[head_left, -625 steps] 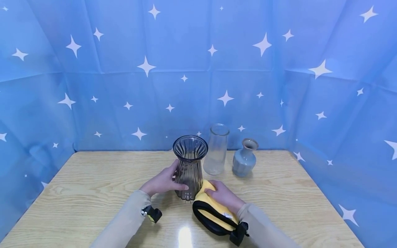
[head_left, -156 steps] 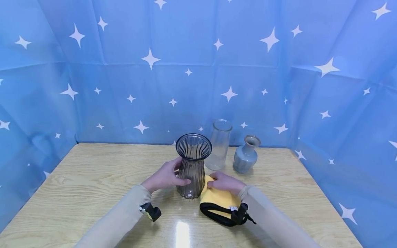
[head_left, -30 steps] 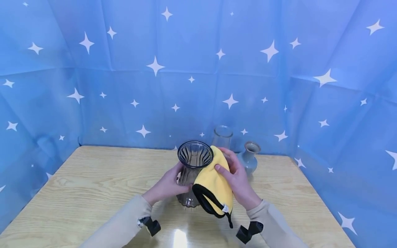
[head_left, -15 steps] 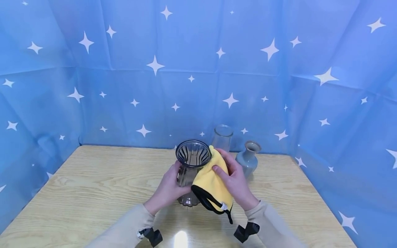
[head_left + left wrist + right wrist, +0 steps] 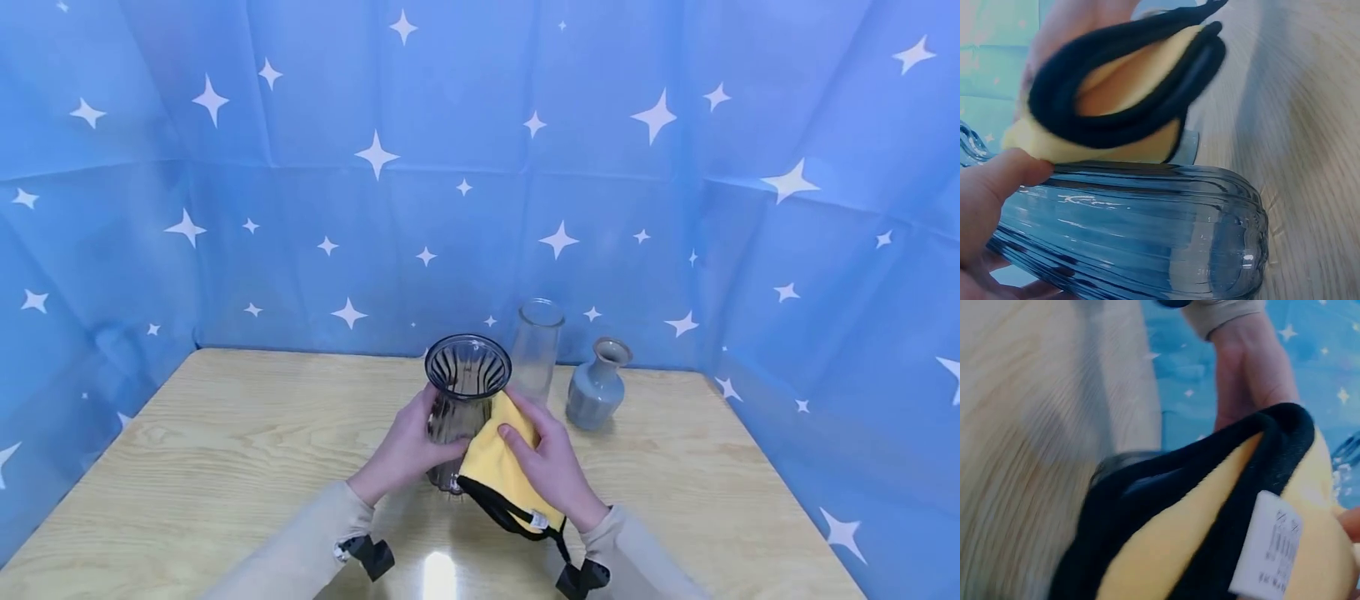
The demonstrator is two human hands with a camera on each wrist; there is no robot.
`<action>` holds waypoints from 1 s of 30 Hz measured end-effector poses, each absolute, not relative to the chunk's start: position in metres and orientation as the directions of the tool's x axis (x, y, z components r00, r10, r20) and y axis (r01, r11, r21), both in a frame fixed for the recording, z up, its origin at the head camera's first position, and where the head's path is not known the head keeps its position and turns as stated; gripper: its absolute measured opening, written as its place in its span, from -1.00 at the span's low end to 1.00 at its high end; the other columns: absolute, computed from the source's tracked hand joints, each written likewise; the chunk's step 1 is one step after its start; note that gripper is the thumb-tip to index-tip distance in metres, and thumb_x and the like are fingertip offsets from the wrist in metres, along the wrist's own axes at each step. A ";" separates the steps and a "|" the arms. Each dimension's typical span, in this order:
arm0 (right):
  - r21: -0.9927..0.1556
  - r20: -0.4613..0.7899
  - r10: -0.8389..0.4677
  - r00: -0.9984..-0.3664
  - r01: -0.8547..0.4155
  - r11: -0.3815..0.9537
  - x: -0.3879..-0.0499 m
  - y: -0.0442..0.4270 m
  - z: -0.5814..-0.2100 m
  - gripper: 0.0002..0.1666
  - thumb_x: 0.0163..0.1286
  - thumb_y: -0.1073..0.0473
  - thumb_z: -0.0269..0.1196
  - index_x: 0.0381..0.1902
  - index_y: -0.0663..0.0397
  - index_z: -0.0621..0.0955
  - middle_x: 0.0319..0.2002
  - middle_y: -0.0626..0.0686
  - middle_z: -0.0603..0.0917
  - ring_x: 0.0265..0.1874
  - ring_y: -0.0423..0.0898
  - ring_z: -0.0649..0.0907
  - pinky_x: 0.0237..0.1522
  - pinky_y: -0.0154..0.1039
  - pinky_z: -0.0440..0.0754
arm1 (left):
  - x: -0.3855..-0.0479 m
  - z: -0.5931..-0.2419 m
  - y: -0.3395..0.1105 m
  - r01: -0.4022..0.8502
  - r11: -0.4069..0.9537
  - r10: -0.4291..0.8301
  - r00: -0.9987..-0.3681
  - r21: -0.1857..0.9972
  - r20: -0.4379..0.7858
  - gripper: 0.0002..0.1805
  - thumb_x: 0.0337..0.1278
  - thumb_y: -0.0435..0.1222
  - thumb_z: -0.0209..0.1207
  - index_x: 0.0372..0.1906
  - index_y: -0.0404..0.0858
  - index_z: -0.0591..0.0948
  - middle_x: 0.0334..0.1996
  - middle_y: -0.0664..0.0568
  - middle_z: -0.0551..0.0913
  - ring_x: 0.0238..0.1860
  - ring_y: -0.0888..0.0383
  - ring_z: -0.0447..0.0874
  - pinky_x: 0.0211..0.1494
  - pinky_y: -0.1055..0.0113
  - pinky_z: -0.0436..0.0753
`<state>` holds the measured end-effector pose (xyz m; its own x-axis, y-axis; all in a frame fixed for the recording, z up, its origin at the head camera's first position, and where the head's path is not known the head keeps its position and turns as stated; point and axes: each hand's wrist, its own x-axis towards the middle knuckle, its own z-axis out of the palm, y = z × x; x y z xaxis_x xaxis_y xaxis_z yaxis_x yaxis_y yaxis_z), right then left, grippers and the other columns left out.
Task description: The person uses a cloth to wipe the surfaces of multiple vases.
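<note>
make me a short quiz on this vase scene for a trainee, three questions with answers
1. What does the right hand hold?

2. True or false: in the head view, the blue-grey vase stands to the left of the clear glass vase.

3. Which does the left hand grip?
a) the blue-grey vase
b) the ribbed smoky glass vase
c) the clear glass vase

Key
1. A yellow cloth.
2. False; it stands to the right.
3. b
</note>
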<state>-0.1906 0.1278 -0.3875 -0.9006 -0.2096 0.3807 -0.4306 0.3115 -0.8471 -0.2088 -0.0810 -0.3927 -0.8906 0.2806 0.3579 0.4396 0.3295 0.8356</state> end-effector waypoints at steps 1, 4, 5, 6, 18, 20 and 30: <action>-0.831 0.385 -0.220 -0.897 -0.440 0.341 -0.191 0.128 -0.390 -0.42 0.38 0.37 0.19 0.35 0.19 0.40 0.18 0.19 0.50 -0.11 0.01 0.60 -0.15 -0.19 0.63 | -0.209 -0.392 -0.082 0.443 0.322 0.285 -0.888 0.837 0.361 -0.17 -0.18 -0.37 0.47 0.29 -0.25 0.33 0.14 -0.12 0.50 0.13 -0.05 0.49 0.17 0.01 0.49; -0.804 0.349 -0.246 -0.904 -0.424 0.417 -0.193 0.130 -0.400 -0.43 0.36 0.38 0.21 0.33 0.21 0.42 0.18 0.21 0.51 0.03 0.10 0.57 0.01 -0.04 0.58 | -0.211 -0.391 -0.085 0.447 0.301 0.297 -0.883 0.842 0.363 -0.15 -0.19 -0.36 0.47 0.30 -0.25 0.32 0.15 -0.12 0.51 0.15 -0.07 0.49 0.16 -0.01 0.50; -0.803 0.326 -0.253 -0.911 -0.408 0.435 -0.194 0.131 -0.404 -0.44 0.36 0.38 0.21 0.31 0.24 0.43 0.20 0.23 0.50 0.10 0.11 0.53 0.08 -0.01 0.53 | -0.212 -0.391 -0.086 0.446 0.294 0.301 -0.883 0.846 0.360 -0.15 -0.18 -0.35 0.47 0.31 -0.25 0.32 0.15 -0.12 0.51 0.15 -0.07 0.48 0.15 -0.01 0.51; -0.802 0.302 -0.262 -0.917 -0.393 0.449 -0.195 0.132 -0.408 -0.45 0.36 0.38 0.21 0.30 0.27 0.43 0.21 0.25 0.49 0.14 0.13 0.51 0.13 0.02 0.49 | -0.213 -0.391 -0.087 0.442 0.290 0.305 -0.883 0.849 0.356 -0.15 -0.17 -0.34 0.47 0.31 -0.25 0.32 0.16 -0.12 0.51 0.16 -0.08 0.48 0.15 -0.03 0.51; -0.812 0.071 -0.348 -0.935 -0.256 0.525 -0.209 0.139 -0.428 -0.51 0.40 0.33 0.15 0.25 0.39 0.43 -0.01 0.19 0.62 -0.32 -0.16 0.61 -0.08 -0.16 0.55 | -0.224 -0.391 -0.095 0.340 0.249 0.338 -0.908 0.907 0.247 -0.11 -0.15 -0.32 0.47 0.37 -0.21 0.29 0.24 -0.15 0.44 0.25 -0.22 0.36 0.16 -0.13 0.47; -0.823 0.024 -0.371 -0.928 -0.229 0.520 -0.212 0.139 -0.427 -0.54 0.40 0.33 0.14 0.22 0.42 0.45 -0.07 0.17 0.64 -0.34 -0.16 0.61 -0.10 -0.16 0.56 | -0.225 -0.391 -0.096 0.328 0.238 0.342 -0.909 0.914 0.237 -0.10 -0.15 -0.32 0.47 0.37 -0.20 0.29 0.24 -0.16 0.44 0.24 -0.27 0.36 0.15 -0.14 0.48; -0.889 -0.203 -0.378 -0.903 0.009 0.457 -0.221 0.143 -0.429 -0.69 0.38 0.27 0.16 0.00 0.39 0.57 -0.46 0.00 0.60 -0.58 -0.19 0.55 -0.44 -0.28 0.56 | -0.231 -0.395 -0.096 0.279 0.227 0.366 -0.912 0.933 0.184 -0.13 -0.10 -0.31 0.45 0.37 -0.18 0.28 0.23 -0.19 0.41 0.26 -0.36 0.30 0.17 -0.18 0.44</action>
